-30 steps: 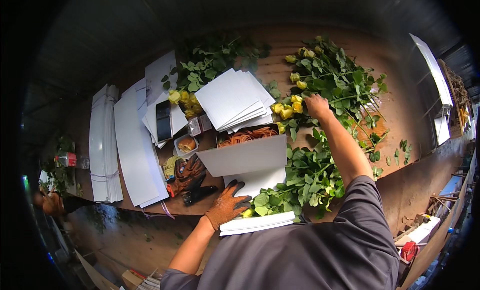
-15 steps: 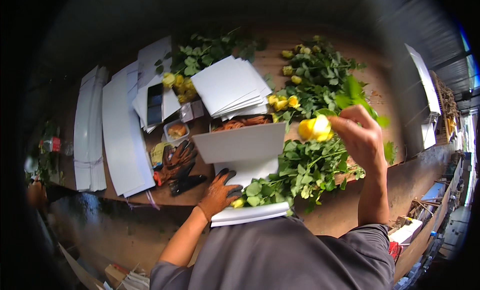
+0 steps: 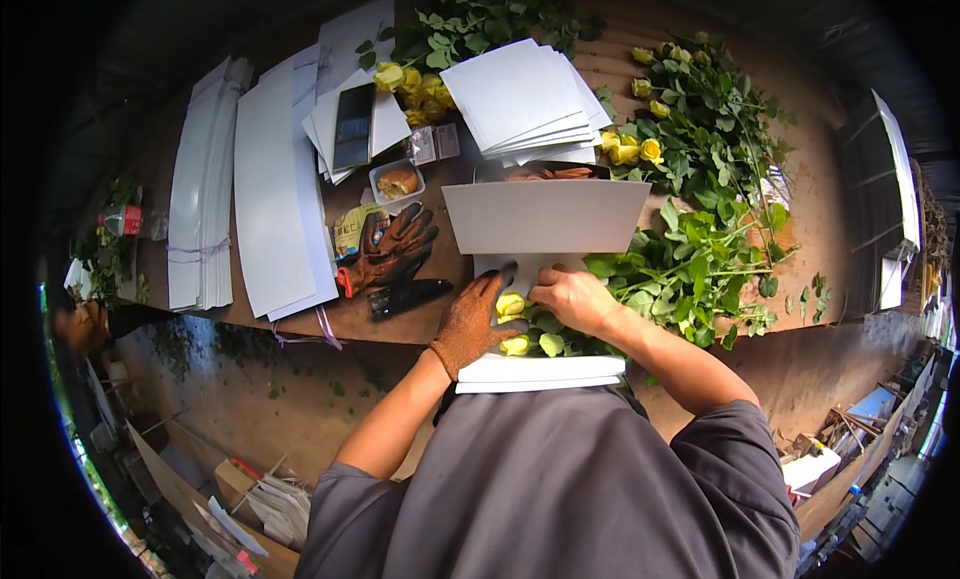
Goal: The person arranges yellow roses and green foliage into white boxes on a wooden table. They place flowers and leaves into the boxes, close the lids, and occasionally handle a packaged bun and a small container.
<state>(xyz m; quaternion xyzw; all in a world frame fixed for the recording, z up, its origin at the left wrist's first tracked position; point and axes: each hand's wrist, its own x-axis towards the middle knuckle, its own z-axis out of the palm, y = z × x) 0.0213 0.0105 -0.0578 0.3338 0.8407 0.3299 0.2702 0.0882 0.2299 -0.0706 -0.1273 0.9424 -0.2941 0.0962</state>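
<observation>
My left hand (image 3: 470, 322), in a brown work glove with dark fingertips, rests on the white sheet in front of me. Its fingers are apart, around the side of a yellow rose (image 3: 510, 304). A second yellow rose (image 3: 514, 346) lies just below, by the glove. My bare right hand (image 3: 573, 297) is closed just right of the upper rose, on what looks like its stem; the fingers hide the grip. Green leaves spread rightward under my right wrist. Beyond both hands stands an upright white panel (image 3: 545, 217).
A stack of white sheets (image 3: 520, 97) lies beyond the panel. More yellow roses (image 3: 630, 149) and leafy stems (image 3: 700, 269) lie right. To the left are long white boards (image 3: 275, 189), a phone (image 3: 353, 126), a food tub (image 3: 397, 182) and an empty glove (image 3: 395, 244).
My right hand has come down and left, bringing a yellow rose from the right onto the white sheet beside my left hand. The view has shifted. My left hand stays on the sheet.
</observation>
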